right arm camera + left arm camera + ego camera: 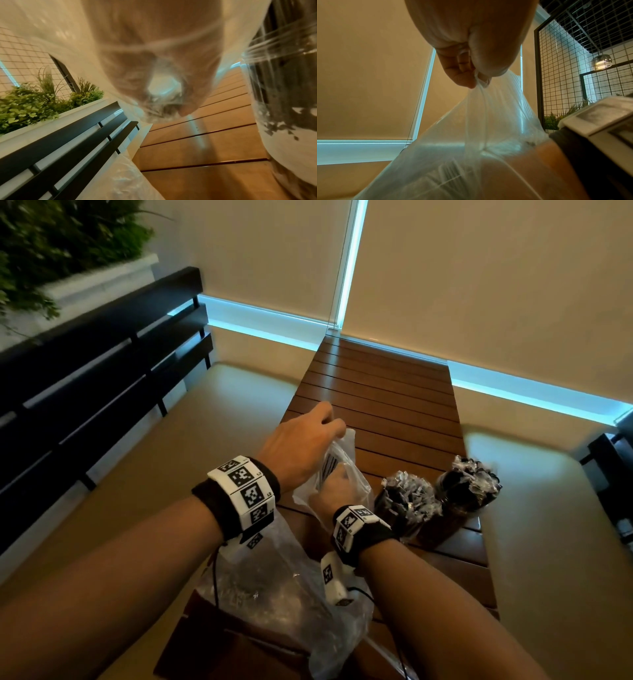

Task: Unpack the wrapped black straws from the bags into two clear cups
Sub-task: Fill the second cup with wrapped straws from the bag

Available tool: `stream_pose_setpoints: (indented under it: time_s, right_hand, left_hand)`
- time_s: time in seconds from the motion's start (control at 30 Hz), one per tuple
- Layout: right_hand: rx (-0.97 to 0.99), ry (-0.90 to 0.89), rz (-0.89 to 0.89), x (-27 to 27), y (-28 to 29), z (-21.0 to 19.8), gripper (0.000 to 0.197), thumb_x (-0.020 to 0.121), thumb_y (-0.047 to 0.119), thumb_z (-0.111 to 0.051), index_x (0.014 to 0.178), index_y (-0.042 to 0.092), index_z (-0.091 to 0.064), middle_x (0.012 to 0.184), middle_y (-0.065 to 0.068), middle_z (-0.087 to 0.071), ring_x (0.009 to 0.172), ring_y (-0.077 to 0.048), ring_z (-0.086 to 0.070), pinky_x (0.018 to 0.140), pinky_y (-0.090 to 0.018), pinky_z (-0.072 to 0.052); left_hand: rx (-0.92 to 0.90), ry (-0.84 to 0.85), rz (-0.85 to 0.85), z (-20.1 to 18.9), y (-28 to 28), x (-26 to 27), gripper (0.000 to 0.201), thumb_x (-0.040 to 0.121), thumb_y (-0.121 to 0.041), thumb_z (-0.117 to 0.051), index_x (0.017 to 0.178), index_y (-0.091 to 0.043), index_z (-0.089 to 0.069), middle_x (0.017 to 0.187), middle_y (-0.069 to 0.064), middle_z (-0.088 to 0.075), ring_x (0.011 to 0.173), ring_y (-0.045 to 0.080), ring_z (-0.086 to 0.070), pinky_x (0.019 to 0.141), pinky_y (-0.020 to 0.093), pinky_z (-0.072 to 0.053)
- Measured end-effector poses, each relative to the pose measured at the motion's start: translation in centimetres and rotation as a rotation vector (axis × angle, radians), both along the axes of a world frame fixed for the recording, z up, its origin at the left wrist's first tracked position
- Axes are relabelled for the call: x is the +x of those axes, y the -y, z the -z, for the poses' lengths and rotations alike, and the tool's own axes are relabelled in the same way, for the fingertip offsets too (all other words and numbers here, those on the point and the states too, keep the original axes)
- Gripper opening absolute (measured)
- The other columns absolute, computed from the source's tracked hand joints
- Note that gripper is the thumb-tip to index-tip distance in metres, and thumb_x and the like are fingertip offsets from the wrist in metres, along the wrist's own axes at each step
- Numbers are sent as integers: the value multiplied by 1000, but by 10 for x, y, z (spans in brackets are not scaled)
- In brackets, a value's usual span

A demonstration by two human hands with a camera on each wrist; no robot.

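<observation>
My left hand (337, 430) pinches the top edge of a clear plastic bag (356, 484) and holds it up over the wooden slat table (383, 392). In the left wrist view the left hand (477, 81) has the gathered film of the bag (471, 135) between thumb and fingers. My right hand (334, 486) is inside the bag up to the wrist. Through the film the right hand (164, 105) looks blurred with curled fingers; what they hold cannot be made out. Two clear cups (407, 508) (466, 494), packed with wrapped black straws (474, 474), stand just right of the bag.
A second crumpled clear bag (274, 594) lies on the table under my forearms. A black slatted bench back (102, 378) and a planter (68, 244) run along the left. The nearer cup (283, 94) stands close to my right hand.
</observation>
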State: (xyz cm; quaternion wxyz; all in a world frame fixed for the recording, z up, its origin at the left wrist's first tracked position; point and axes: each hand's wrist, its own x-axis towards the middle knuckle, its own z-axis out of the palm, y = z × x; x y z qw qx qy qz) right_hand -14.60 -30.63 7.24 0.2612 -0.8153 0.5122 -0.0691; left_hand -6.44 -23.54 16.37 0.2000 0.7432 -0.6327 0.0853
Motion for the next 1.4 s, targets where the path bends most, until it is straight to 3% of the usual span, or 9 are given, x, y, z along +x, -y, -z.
stream_pose_setpoints:
  time_s: [0.23,0.53,0.7,0.8,0.93,1.07,1.23,1.33,1.4]
  right_hand:
    - [179,35,34,8,7,1,36,95,20,-58,126,6,-49,119,-14,-57,113,-31,-58,97,-43,-50]
    - [142,-109,-95,1,17,-8,30,96,18,-53,121,1,-53,119,-16,-62,107,-30,-62,89,-36,-54]
    - [106,-292,-391,-17,22,-47,24,96,8,-49,116,-2,-58,107,-15,-64,93,-28,-61,68,-30,-50]
    - [78,-356,-469,-35,28,-77,32,95,13,-47,125,6,-53,115,-14,-63,91,-25,-58,73,-32,-49]
    - [66,-449,-564,-66,33,-123,18,97,18,-46,109,9,-57,100,-7,-59,81,-20,-55,60,-28,-42]
    - [45,-509,-583,-103,36,-159,19,97,19,-46,110,14,-58,100,-4,-60,88,-20,-58,69,-31,-46]
    - [58,-292,-558,-142,35,-192,17,101,22,-46,86,31,-48,84,4,-56,73,-11,-52,62,-27,-38]
    - [10,-36,-474,-140,40,-177,12,103,26,-44,93,31,-46,82,5,-55,70,-12,-52,61,-28,-40]
    - [-47,85,-423,-130,44,-150,4,104,25,-42,107,26,-45,84,2,-57,71,-16,-55,60,-31,-43]
  left_hand:
    - [-34,-26,3,-2,0,2,17,91,-11,-61,108,-8,-64,103,8,-55,70,21,-54,60,30,-49]
    - [-27,-51,-20,5,4,6,14,92,-11,-61,106,-10,-62,104,6,-53,69,17,-47,60,28,-42]
    - [33,-116,-108,24,18,17,18,89,-9,-65,104,-16,-60,103,2,-49,76,23,-56,68,38,-54]
    - [53,-192,-155,41,30,24,17,88,-10,-64,102,-19,-63,101,2,-51,82,25,-56,73,41,-53]
    - [137,-297,-220,57,42,29,19,89,-14,-61,106,-18,-68,102,6,-56,92,28,-57,79,37,-48]
    - [152,-376,-258,63,49,27,18,91,-13,-57,102,-13,-71,104,11,-66,95,31,-60,80,37,-48]
    - [337,-523,-264,62,47,24,33,84,-14,-60,117,-11,-67,120,11,-67,107,31,-62,91,38,-51]
    - [401,-596,-111,54,48,9,60,74,-22,-63,133,-13,-56,132,9,-56,116,26,-56,92,35,-50]
    - [317,-873,28,38,48,-9,60,76,-14,-62,135,-12,-53,131,4,-54,118,22,-54,89,30,-48]
